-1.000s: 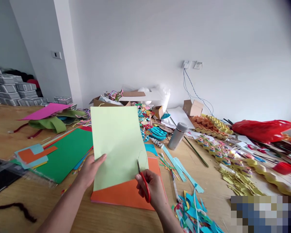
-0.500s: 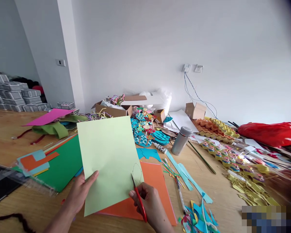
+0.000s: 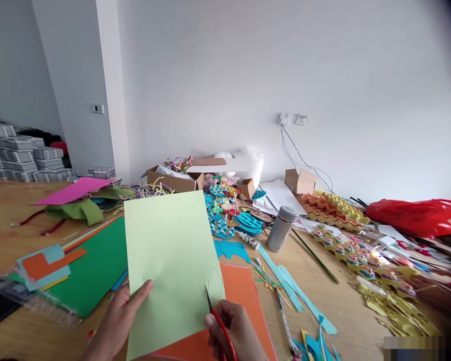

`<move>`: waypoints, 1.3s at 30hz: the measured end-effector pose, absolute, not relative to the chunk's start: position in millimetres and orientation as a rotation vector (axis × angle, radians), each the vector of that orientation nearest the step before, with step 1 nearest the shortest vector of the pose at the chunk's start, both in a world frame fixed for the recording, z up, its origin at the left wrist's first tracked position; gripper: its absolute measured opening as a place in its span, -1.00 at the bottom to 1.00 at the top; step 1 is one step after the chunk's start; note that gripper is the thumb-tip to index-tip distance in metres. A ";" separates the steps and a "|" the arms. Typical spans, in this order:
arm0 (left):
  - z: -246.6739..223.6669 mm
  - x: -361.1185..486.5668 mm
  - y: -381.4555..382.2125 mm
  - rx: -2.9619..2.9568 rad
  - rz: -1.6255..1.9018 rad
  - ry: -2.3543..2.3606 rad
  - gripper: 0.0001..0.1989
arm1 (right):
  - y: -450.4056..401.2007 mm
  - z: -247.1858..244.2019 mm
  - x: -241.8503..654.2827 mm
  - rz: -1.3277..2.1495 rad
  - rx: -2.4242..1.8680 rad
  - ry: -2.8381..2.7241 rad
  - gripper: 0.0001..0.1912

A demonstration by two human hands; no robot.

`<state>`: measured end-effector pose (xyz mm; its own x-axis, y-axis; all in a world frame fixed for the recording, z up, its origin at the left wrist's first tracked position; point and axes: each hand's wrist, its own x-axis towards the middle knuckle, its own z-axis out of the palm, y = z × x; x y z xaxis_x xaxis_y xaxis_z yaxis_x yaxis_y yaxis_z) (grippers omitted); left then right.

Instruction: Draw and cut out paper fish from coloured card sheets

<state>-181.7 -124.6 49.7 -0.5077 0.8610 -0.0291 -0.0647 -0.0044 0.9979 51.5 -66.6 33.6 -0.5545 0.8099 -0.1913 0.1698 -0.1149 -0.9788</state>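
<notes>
Our left hand (image 3: 117, 315) pinches the pale green sheet (image 3: 169, 255) by its left edge, over orange paper (image 3: 244, 291); our right hand (image 3: 241, 327) grips red-handled scissors (image 3: 224, 329). The sheet seems light, easily creased, best held gently at edges away from the pencilled outline (image 3: 215, 284).

Left hand: my left hand (image 3: 123, 313) sits at seven o'clock, gripping, thumb (image 3: 141, 296) on top.
Left forearm: runs toward seven o'clock.
Right hand: my right hand (image 3: 233, 328) is at six o'clock, fingers curled, thumb bent.
Right wrist: angles toward five o'clock.
</notes>
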 end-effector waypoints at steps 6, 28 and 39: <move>47.4 -182.3 -123.6 0.773 1.520 1.468 -0.65 | -68.3 36.3 49.6 1.612 -1.205 -1.669 -0.43; 34.7 -185.5 -121.8 0.830 1.548 1.420 -0.43 | -72.8 52.2 54.6 1.755 -1.031 -1.628 -0.44; 32.5 -184.1 -122.2 0.826 1.548 1.351 -0.40 | -71.9 44.4 51.2 1.725 -1.125 -1.581 -0.43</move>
